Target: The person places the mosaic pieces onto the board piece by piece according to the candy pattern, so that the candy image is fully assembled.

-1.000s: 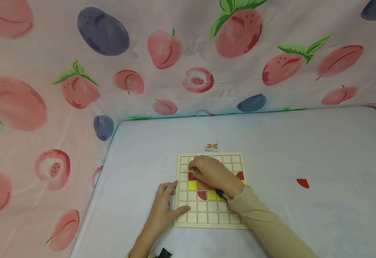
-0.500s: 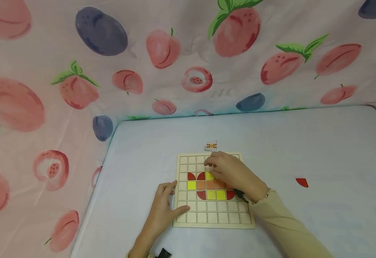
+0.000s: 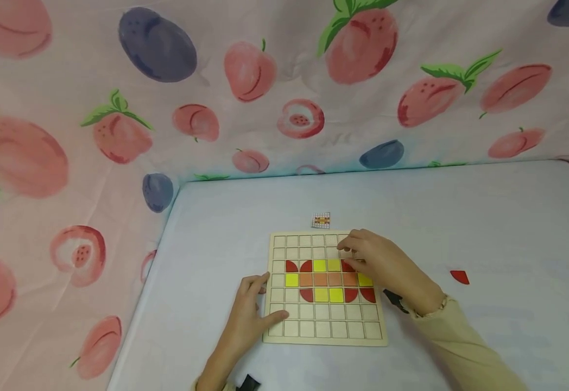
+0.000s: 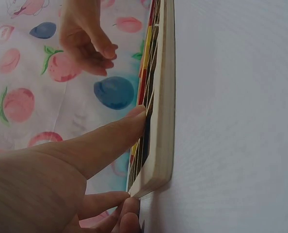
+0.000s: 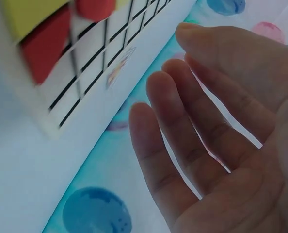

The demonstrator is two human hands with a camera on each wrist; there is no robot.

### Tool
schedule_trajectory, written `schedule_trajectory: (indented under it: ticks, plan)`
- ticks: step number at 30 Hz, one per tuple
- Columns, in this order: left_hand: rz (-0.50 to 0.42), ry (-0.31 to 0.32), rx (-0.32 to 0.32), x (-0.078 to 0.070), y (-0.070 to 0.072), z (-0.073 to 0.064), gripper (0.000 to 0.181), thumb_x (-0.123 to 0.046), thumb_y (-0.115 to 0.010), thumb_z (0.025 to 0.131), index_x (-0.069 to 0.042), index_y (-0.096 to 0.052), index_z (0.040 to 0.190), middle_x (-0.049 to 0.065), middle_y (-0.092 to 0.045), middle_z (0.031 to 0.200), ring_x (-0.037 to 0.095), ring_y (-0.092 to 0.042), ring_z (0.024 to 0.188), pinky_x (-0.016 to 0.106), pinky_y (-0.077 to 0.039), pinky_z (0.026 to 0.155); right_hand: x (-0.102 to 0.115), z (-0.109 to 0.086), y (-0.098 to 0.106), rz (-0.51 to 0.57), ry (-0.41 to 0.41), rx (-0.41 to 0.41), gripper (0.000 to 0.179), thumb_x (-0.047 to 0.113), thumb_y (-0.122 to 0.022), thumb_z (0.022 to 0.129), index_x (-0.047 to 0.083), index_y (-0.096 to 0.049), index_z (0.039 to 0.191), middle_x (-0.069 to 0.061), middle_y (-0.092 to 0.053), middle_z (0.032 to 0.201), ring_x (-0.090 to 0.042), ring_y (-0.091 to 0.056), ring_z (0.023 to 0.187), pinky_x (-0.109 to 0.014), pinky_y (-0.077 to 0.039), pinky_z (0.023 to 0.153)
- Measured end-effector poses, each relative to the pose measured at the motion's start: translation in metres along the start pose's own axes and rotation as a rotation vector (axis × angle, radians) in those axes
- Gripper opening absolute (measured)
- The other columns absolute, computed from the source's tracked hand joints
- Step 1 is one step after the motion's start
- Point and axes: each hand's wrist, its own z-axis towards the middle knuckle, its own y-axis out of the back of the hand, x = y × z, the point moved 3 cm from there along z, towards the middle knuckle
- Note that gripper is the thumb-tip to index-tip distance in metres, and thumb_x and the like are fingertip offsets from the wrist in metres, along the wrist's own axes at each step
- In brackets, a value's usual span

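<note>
A pale wooden grid board [image 3: 315, 329] lies on the table, with yellow squares [image 3: 321, 295], orange squares [image 3: 320, 279] and red quarter-round pieces [image 3: 306, 295] filling its middle rows. My left hand [image 3: 246, 317] holds the board at its left edge, thumb on the top face and fingers against the side; the left wrist view shows the thumb [image 4: 117, 138] close up. Over the upper right of the board hovers my right hand [image 3: 387, 260], covering some cells. Its fingers [image 5: 170, 131] are loosely bent and apart, with nothing between them in the right wrist view.
A loose red quarter-round piece [image 3: 459, 277] lies on the white table [image 3: 524, 233], well right of the board. Just beyond the board's far edge is a small printed pattern card [image 3: 321, 220]. A fruit-patterned cloth [image 3: 338, 119] rises behind and at the left.
My right hand has moved rightward across the board, from above the left red piece to the right side, uncovering the middle pieces. The left hand and the loose red piece have stayed put.
</note>
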Motion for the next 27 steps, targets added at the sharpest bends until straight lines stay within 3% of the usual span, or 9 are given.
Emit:
schedule_trajectory:
  ticks: [10, 27]
  plan:
    - [0.001, 0.007, 0.003, -0.002, 0.001, 0.000, 0.086, -0.029, -0.090, 0.072, -0.004, -0.049, 0.143, 0.007, -0.048, 0.127, 0.018, -0.046, 0.107, 0.023, -0.044, 0.077, -0.022, -0.021, 0.011, -0.047, -0.057, -0.029, 0.029, 0.012, -0.080, 0.083, 0.006, -0.073, 0.110, -0.006, -0.067, 0.105, -0.022, -0.061, 0.096, -0.042, -0.055, 0.086]
    - [0.000, 0.008, 0.005, -0.002, 0.001, 0.000, 0.086, -0.029, -0.090, 0.071, -0.004, -0.050, 0.143, 0.008, -0.048, 0.126, 0.018, -0.046, 0.107, 0.023, -0.044, 0.077, -0.053, -0.056, 0.025, -0.118, -0.033, -0.081, 0.029, 0.005, -0.082, 0.078, 0.004, -0.072, 0.105, -0.006, -0.067, 0.100, -0.027, -0.063, 0.096, -0.045, -0.055, 0.082]
